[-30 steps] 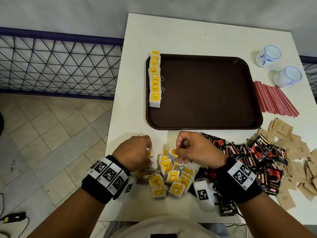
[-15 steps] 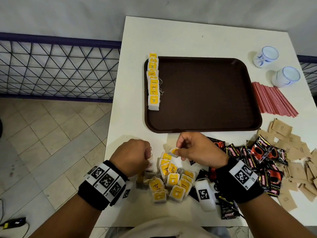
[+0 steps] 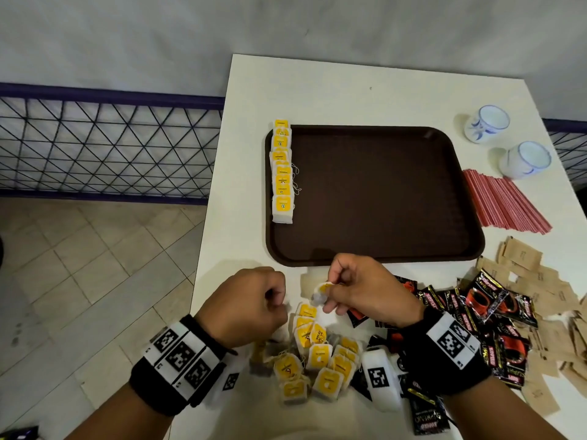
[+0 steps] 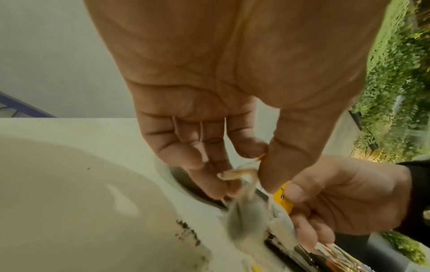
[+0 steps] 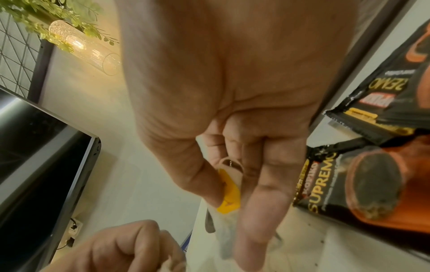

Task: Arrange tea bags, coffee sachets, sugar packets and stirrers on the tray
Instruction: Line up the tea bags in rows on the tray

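A brown tray (image 3: 374,195) lies mid-table with a row of yellow-tagged tea bags (image 3: 282,173) along its left edge. A loose pile of tea bags (image 3: 317,354) sits at the table's front. Just before the tray's near rim, my right hand (image 3: 330,287) pinches one tea bag (image 3: 321,293) between thumb and fingers; its yellow tag (image 5: 229,191) shows in the right wrist view. Beside it, my left hand (image 3: 279,300) pinches the top of another tea bag (image 4: 246,211), which hangs blurred below the fingertips. Black coffee sachets (image 3: 486,312), brown sugar packets (image 3: 540,281) and red stirrers (image 3: 505,201) lie at the right.
Two white-and-blue cups (image 3: 487,122) (image 3: 525,158) stand at the back right. A blue metal railing (image 3: 104,147) and tiled floor lie past the table's left edge. Most of the tray floor is bare.
The right hand has lifted its tea bag up off the pile and edged toward the tray's near rim. The left hand keeps its pinch close beside it.
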{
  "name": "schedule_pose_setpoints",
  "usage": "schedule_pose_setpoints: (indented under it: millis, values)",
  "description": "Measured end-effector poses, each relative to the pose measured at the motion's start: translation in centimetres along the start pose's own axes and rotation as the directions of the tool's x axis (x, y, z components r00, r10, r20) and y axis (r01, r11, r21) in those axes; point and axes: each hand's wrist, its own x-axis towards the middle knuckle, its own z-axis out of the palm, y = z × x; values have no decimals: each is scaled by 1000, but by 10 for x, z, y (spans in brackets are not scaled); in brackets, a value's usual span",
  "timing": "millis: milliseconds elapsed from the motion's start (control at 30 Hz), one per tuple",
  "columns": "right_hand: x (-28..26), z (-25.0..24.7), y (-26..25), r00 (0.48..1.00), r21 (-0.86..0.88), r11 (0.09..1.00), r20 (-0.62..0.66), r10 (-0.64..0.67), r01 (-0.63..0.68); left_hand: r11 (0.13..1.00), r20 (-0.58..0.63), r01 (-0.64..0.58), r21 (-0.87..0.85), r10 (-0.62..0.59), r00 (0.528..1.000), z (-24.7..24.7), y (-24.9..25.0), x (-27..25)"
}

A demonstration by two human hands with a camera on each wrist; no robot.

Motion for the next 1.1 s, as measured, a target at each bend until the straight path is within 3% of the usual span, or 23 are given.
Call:
schedule_pose_setpoints:
  millis: [167,567,800,1100]
  values:
    - [1,-3,-2,1000,67,998,-11,0,1,998,-58,-53,-21,52,997,-14,7,9]
    - [7,-7,0,998,62,998,-57,-23,27,985,-44,-59,-165,53,998,-28,3,37]
    - [26,-17,-15,991,114,990,-111,-71,84,998,-68,-56,-10,55,996,-55,3,83]
    - [71,-19,-37,992,132,988,-109,-63,77,990,114,-59,129,44,993,-69,0,133]
